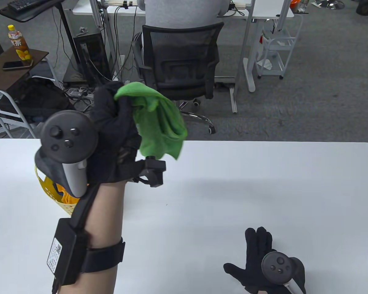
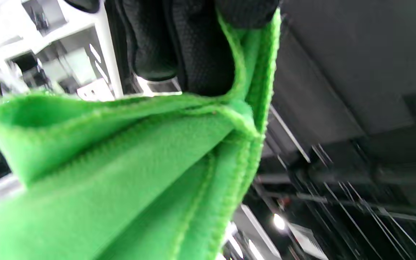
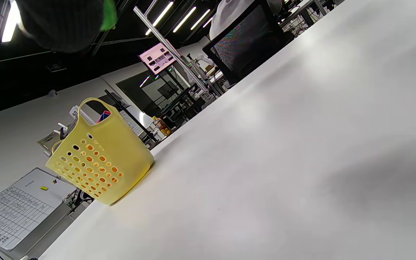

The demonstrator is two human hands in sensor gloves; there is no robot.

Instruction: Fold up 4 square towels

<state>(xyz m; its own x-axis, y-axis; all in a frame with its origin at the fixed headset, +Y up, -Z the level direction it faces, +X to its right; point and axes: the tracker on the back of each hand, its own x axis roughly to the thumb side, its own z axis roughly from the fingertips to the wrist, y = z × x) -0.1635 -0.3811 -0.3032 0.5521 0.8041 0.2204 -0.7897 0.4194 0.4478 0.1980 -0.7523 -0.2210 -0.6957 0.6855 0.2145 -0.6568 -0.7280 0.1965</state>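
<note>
A crumpled green towel point(image 1: 159, 122) hangs high above the white table point(image 1: 248, 183), gripped by my left hand point(image 1: 116, 122), whose gloved fingers curl round its top. Up close in the left wrist view, the green towel point(image 2: 121, 173) fills the frame below the dark fingers point(image 2: 193, 47). My right hand point(image 1: 260, 257) lies flat on the table near the front edge, fingers spread and holding nothing. A yellow perforated basket point(image 1: 53, 190) with orange cloth inside stands at the left, mostly hidden behind my left arm; in the right wrist view the basket point(image 3: 99, 162) shows in full.
Beyond the table's far edge stand a black office chair point(image 1: 179, 61) with a seated person, white desk legs point(image 1: 248, 61) and a small side table with a bottle point(image 1: 18, 43) and a phone point(image 1: 17, 65).
</note>
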